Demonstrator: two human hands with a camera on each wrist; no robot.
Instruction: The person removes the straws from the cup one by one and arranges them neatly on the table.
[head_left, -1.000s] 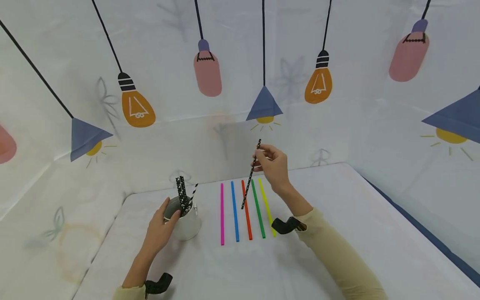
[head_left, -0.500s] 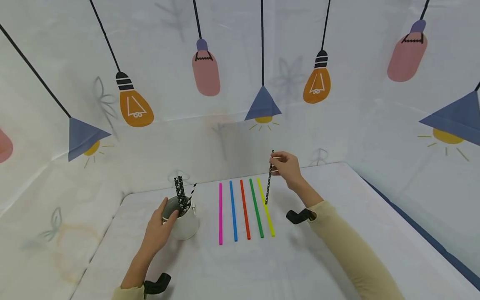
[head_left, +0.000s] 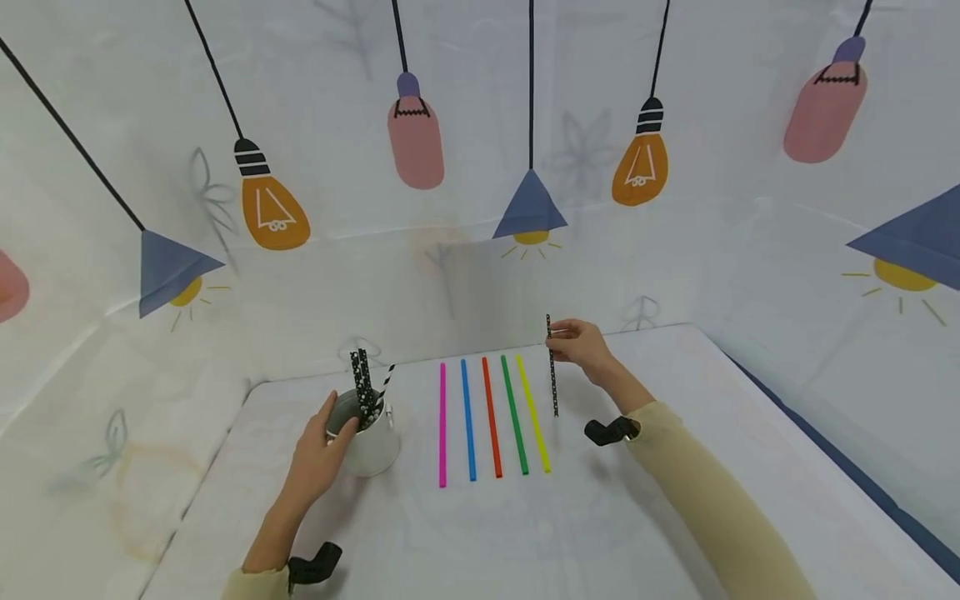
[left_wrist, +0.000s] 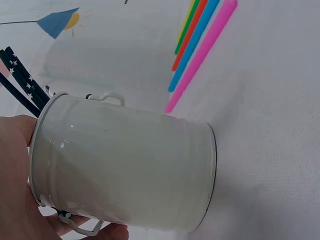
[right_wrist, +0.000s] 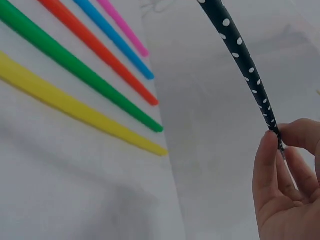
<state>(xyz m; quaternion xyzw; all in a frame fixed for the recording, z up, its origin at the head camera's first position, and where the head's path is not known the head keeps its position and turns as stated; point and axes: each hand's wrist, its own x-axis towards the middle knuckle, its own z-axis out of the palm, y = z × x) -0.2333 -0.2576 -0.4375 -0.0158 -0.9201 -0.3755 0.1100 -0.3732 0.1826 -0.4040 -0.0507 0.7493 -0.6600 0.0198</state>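
Observation:
My right hand (head_left: 588,348) pinches a black drinking straw with white dots (head_left: 554,387) between thumb and fingers. It hangs nearly upright, just right of the yellow straw (head_left: 534,417). In the right wrist view, the dotted straw (right_wrist: 245,60) runs up and left from the fingertips. My left hand (head_left: 315,462) grips the rim of a small white metal bucket (head_left: 375,457) at the table's left. Inside lean black patterned straws (head_left: 362,379) and a black-and-white striped straw (head_left: 387,383). Star prints show on the bucket's black straws (left_wrist: 22,75) in the left wrist view.
Left of the yellow straw, a pink straw (head_left: 442,425), blue straw (head_left: 468,421), red straw (head_left: 492,417) and green straw (head_left: 515,417) lie side by side. The white-covered table (head_left: 495,542) meets a lamp-printed sheet (head_left: 337,292) at the back.
My right hand has carried the dotted straw rightward from above the red straw, past the yellow one, and lowered it, turning it more upright. The left hand and bucket have stayed in place.

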